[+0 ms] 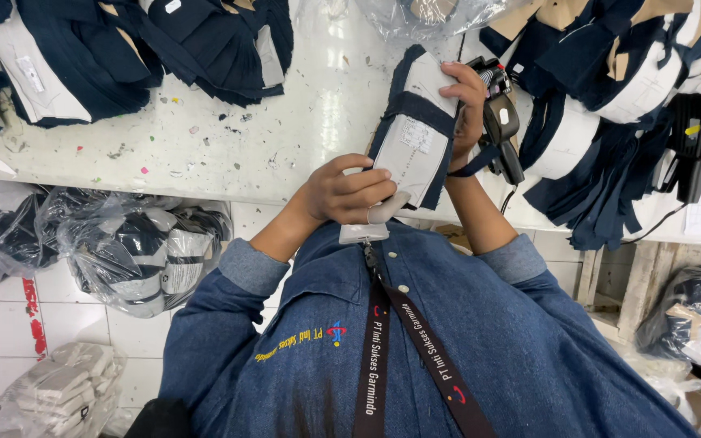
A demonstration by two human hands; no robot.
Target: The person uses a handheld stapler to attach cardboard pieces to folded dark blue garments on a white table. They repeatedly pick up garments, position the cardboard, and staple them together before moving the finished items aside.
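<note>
My left hand [346,192] grips the lower end of a bundle of cut fabric pieces [415,130], navy with a white paper-like facing and a small printed tag on it. My right hand [466,101] holds the bundle's upper right edge, fingers curled over the top. Just behind that hand lies a black hand-held tagging gun [502,122] with a strap. The bundle is lifted above the edge of the white worktable [285,113], close to my chest.
Stacks of navy and white cut pieces [66,65] lie at the table's left, top [221,45] and right [610,97]. Clear plastic bags of fabric [139,251] sit on the tiled floor at left and at right [691,316]. A lanyard hangs down my denim shirt.
</note>
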